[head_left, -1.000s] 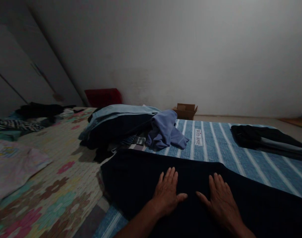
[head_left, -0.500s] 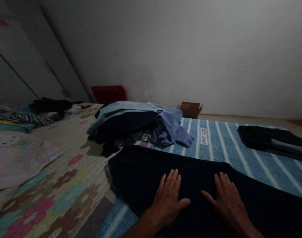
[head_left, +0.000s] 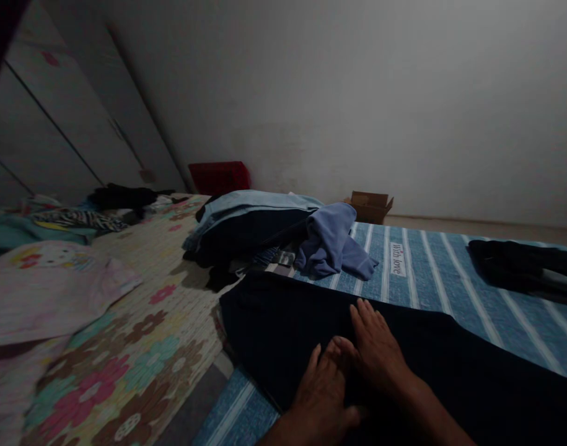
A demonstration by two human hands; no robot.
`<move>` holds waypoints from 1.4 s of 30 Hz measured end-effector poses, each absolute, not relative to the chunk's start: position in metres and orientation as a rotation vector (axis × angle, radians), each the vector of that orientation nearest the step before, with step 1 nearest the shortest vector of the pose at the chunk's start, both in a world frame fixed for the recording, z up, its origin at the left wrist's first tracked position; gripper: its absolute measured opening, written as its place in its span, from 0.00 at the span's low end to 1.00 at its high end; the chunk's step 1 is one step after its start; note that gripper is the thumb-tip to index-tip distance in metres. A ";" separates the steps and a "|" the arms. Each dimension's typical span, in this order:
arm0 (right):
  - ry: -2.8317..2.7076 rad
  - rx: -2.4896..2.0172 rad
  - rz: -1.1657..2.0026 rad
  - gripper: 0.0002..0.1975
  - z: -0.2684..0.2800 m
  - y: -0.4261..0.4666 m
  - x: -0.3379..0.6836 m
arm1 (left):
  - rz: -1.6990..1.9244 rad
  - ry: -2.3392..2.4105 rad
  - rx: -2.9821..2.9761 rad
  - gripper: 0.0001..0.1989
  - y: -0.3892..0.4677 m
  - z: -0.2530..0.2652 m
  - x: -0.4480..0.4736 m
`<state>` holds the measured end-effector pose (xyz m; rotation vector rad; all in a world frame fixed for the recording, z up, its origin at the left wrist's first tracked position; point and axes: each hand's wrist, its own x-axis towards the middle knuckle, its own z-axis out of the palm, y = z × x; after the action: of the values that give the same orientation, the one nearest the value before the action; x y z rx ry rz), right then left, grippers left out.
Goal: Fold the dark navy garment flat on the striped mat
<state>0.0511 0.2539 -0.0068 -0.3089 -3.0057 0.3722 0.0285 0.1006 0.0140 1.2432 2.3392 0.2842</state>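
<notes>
A pair of dark navy trousers [head_left: 283, 316] lies spread out over the blue striped bedsheet [head_left: 422, 272], reaching past the right edge of the view. My left hand [head_left: 323, 390] rests on the dark cloth with its fingers extended. Flat on the same cloth, my right hand [head_left: 378, 341] lies just beyond and to the right, its thumb close to or over the left fingertips. Neither hand grips anything. Behind the trousers is a heap of clothes with a light blue garment [head_left: 259, 199] on top and a crumpled lavender cloth [head_left: 332, 238] at its right end.
At right lies a folded black garment [head_left: 510, 266]. A pink garment [head_left: 55, 291] and other clothes spread over the floral sheet [head_left: 148, 353] at left. Beyond the bed are a red object [head_left: 218, 178], a cardboard box [head_left: 369, 207] and the wall.
My right hand has moved left across the trousers and come up against my left hand. My left hand sits slightly lower. The whole view has shifted a little, with things appearing farther right.
</notes>
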 end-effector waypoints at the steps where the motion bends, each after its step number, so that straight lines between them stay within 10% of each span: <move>1: -3.014 -0.289 0.409 0.40 -0.007 0.252 0.045 | 0.298 2.338 1.255 0.47 0.099 0.015 0.029; 14: -3.093 -0.283 0.498 0.40 -0.031 0.251 0.030 | 0.188 3.353 0.682 0.23 0.019 0.070 -0.111; 42: -3.006 -0.241 0.754 0.42 -0.015 0.236 0.000 | 1.379 2.458 0.244 0.22 0.009 0.143 -0.142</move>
<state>0.0003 0.2359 -0.0154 -0.2408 -3.0061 0.7536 -0.1425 0.0090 0.1434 0.2436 2.4580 1.3789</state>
